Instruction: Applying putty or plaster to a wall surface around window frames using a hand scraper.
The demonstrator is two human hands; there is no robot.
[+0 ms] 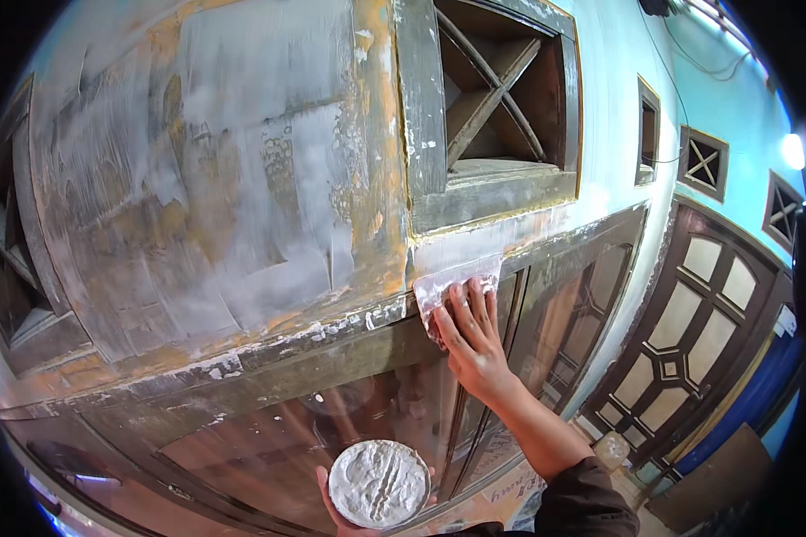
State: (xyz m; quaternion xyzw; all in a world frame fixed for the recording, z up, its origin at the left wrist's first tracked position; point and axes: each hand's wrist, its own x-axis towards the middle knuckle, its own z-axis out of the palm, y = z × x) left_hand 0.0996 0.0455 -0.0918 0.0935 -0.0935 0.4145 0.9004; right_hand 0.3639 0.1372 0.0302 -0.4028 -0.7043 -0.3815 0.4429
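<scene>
My right hand (475, 336) is closed on a flat putty scraper (457, 273), its wide pale blade smeared with white paste. The blade lies against the wall strip just below the square vent opening (497, 98), above the wooden frame. Low in the picture my left hand (331, 506) grips a round tub of white putty (379, 483) from beneath, fingertips showing at both sides. Grooves mark the putty's surface. To the left, the wall (260, 170) carries streaky white coats over brown and orange patches.
Dark wooden window panels with glass (304, 447) run under the wall strip. At the right stands a dark door (690, 322) with pale panes, with a blue rolled item (734, 416) and a brown board (721, 483) near it. A lamp (793, 150) glows on the turquoise wall.
</scene>
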